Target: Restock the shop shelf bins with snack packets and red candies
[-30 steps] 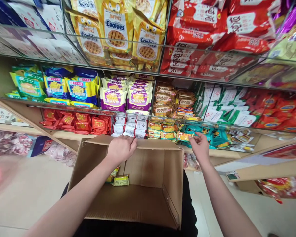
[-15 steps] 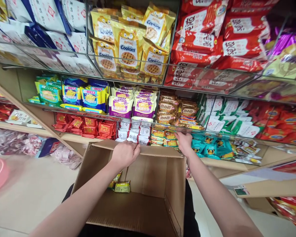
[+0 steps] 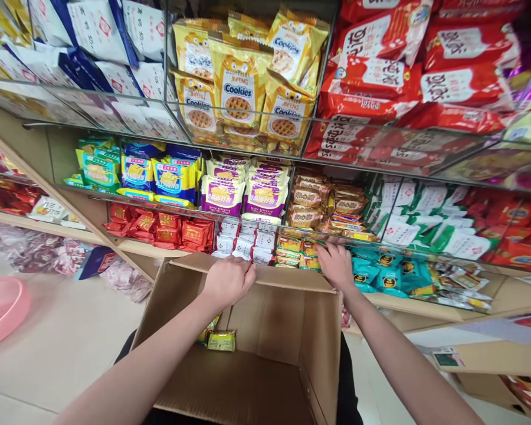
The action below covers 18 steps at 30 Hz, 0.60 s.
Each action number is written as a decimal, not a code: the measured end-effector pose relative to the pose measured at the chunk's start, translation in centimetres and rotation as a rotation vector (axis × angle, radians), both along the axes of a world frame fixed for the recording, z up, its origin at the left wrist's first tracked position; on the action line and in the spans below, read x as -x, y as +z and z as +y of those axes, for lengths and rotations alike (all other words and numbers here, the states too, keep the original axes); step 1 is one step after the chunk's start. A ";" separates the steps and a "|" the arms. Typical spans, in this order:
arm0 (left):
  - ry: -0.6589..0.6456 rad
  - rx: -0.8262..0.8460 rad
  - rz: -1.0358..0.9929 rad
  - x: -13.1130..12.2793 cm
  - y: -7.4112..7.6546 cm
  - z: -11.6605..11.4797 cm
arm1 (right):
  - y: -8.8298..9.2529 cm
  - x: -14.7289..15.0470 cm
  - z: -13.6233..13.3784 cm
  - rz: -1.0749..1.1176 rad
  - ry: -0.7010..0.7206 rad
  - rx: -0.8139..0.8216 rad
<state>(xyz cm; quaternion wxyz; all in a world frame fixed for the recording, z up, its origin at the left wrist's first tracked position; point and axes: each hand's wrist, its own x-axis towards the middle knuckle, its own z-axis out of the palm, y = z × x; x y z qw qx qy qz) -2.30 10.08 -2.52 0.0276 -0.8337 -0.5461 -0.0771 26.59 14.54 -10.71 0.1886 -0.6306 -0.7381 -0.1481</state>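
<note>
A cardboard box [image 3: 287,319] rests tilted on my lap, its opening toward me. My left hand [image 3: 230,280] is closed over the box's far edge. Two small yellow-green snack packets [image 3: 222,340] lie inside, one partly hidden by my left forearm. My right hand [image 3: 337,267] reaches past the box's far right corner into the lowest shelf row. Its fingers are bent beside the yellow-and-green packets [image 3: 287,251]; the fingertips are partly hidden, and what they hold cannot be made out. Teal packets [image 3: 387,271] lie just right of that hand.
Clear shelf dividers hold yellow cookie bags [image 3: 239,88], red bags [image 3: 371,77] and purple soda biscuits [image 3: 265,192] above. Red packets [image 3: 166,230] and white packets [image 3: 243,241] fill the lower row on the left. A pink basket [image 3: 2,310] stands on the floor at left.
The view has shifted slightly, so shelf and box appear a little further right. My right hand stays at the yellow-and-green packets, and its fingers look more bent. My left hand keeps its grip.
</note>
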 end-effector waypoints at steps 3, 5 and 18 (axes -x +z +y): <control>0.040 0.049 -0.015 0.0 -0.1 0.1 | 0.7 -0.1 0.4 -0.134 0.023 0.068; 0.086 0.071 -0.036 0.0 -0.4 0.2 | 1.0 0.0 1.0 -0.164 0.000 0.113; 0.006 -0.007 0.042 0.0 0.4 0.1 | 2.0 1.8 3.0 -0.167 -0.037 0.255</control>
